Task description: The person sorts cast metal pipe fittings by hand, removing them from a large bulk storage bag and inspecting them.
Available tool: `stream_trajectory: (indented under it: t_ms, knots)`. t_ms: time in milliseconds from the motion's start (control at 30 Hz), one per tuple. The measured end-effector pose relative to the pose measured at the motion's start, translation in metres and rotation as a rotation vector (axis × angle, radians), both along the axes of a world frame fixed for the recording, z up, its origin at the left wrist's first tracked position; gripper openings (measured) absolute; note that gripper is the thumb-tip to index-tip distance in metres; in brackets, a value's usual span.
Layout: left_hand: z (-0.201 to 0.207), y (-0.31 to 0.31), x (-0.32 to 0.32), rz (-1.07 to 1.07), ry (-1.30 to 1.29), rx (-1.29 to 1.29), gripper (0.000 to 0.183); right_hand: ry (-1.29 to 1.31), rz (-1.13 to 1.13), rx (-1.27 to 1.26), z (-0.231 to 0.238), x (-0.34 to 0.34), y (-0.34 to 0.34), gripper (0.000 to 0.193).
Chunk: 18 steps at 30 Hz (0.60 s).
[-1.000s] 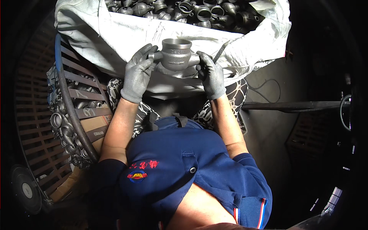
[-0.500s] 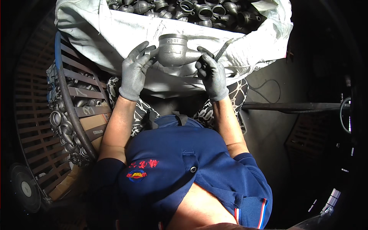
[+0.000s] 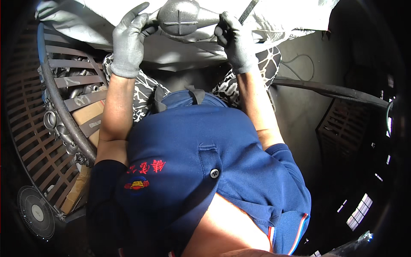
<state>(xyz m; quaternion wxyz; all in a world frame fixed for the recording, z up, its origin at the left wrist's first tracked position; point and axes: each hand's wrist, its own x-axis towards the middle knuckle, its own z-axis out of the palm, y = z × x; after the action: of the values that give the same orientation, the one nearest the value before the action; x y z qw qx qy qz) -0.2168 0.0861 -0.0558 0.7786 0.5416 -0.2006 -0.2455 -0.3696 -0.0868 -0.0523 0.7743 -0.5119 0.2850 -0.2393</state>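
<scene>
A grey cast-metal pipe fitting with a rounded body and raised cross ribs is held up between my two gloved hands at the top. My left hand grips the short stub on its left side, with the index finger stretched out past it. The fingers of my right hand close round the tapered spout on the other side. A dark flat file also sticks up from my right hand, slanting away to the right; its lower end is hidden by the fingers.
A white woven sack spreads beyond my hands. To my left stands a slatted metal crate with metal fittings and cardboard. A round fan is at lower left. On the right, a bar crosses above the floor.
The fitting has turned, so its ribbed rounded end now faces me instead of its side with the open rim upward. The whole view has shifted, with hands and sack higher in it.
</scene>
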Motion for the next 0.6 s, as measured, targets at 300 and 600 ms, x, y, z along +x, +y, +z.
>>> stream_trajectory:
  t_ms: [300, 600]
  knots:
    - [-0.002, 0.009, -0.013, 0.062, 0.024, 0.116, 0.029, 0.099, 0.05, 0.088, -0.018, -0.008, 0.002, 0.027]
    - [-0.005, 0.004, -0.007, 0.108, 0.049, 0.111, 0.025, 0.035, 0.122, -0.025, 0.0, -0.007, 0.003, 0.038]
